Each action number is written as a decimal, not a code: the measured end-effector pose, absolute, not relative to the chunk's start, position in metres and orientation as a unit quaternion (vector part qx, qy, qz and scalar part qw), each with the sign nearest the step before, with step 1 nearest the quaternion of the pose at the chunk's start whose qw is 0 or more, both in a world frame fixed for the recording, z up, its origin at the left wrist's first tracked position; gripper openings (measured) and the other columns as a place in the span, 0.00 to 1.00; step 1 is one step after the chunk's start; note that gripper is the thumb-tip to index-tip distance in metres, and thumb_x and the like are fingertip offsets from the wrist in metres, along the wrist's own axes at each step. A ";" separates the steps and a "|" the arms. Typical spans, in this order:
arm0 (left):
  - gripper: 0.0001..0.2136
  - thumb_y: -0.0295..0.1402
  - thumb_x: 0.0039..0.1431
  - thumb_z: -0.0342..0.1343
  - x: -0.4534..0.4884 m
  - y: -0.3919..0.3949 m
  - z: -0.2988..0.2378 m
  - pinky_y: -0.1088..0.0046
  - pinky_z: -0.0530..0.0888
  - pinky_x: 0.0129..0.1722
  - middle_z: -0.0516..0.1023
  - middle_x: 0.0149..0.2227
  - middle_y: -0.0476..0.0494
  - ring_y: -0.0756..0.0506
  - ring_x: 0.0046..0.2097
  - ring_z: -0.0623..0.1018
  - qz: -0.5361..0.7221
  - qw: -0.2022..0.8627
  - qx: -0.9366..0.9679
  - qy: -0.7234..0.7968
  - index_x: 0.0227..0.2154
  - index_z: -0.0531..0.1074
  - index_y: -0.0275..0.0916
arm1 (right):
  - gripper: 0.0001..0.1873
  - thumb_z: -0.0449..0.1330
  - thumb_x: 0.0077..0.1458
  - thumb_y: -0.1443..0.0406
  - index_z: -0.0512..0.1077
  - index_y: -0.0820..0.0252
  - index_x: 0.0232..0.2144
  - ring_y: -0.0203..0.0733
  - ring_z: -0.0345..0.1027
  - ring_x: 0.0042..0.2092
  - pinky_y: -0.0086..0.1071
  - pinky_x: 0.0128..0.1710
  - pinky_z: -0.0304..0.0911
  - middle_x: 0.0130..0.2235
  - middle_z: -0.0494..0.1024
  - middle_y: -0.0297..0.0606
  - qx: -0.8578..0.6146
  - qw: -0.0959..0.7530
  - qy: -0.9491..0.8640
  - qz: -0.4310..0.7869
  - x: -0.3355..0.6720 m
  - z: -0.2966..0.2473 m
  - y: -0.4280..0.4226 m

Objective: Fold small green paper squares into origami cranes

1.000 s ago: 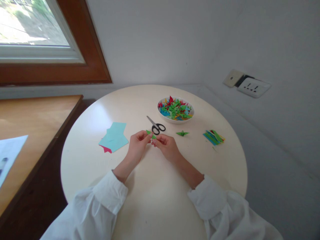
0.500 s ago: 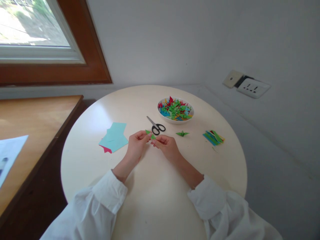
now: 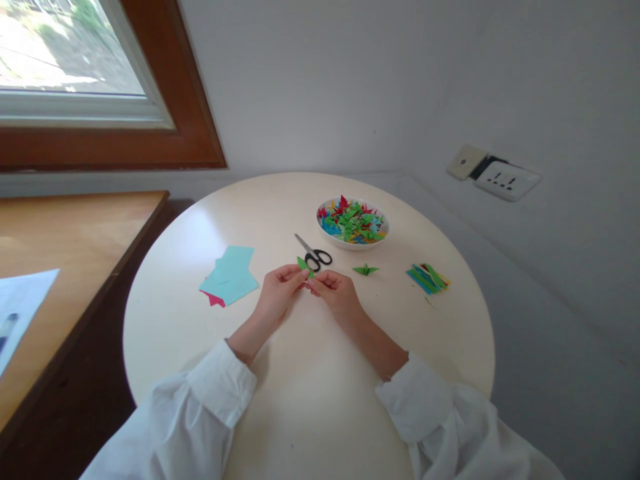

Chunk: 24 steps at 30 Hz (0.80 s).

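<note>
A small piece of folded green paper (image 3: 303, 264) is pinched between my two hands, above the middle of the round table. My left hand (image 3: 281, 288) has thumb and fingers closed on its left side. From the other side, my right hand (image 3: 337, 291) grips its lower right end, and the fingertips hide part of the folds. Just beyond the paper lie scissors (image 3: 317, 256) with black handles, their blades pointing away to the left. A green paper crane (image 3: 365, 270) rests on the table to the right of my right hand.
A white bowl (image 3: 353, 245) full of colourful folded paper cranes stands at the back of the round table (image 3: 320, 413). Light blue paper sheets (image 3: 231, 273) with pink paper beneath lie left. Coloured paper strips (image 3: 428, 278) lie right. A wooden desk (image 3: 75, 227) is at far left.
The green paper has turned to stand more upright between my fingers, and my hands have drawn slightly closer together. The view has shifted slightly; the things on the table have stayed put.
</note>
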<state>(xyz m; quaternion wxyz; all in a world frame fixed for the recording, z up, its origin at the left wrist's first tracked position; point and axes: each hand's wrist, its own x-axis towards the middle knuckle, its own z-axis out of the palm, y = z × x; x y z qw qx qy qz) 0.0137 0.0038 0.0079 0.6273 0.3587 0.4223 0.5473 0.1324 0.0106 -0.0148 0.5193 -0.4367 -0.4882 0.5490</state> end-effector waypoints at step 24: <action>0.10 0.37 0.45 0.57 0.011 0.003 0.005 0.78 0.64 0.22 0.74 0.20 0.46 0.51 0.23 0.70 0.458 0.461 0.572 0.500 0.21 0.70 0.34 | 0.07 0.64 0.38 0.65 0.71 0.60 0.24 0.34 0.65 0.27 0.29 0.28 0.62 0.26 0.72 0.32 -0.450 0.570 -0.543 0.422 0.139 -0.005 0.009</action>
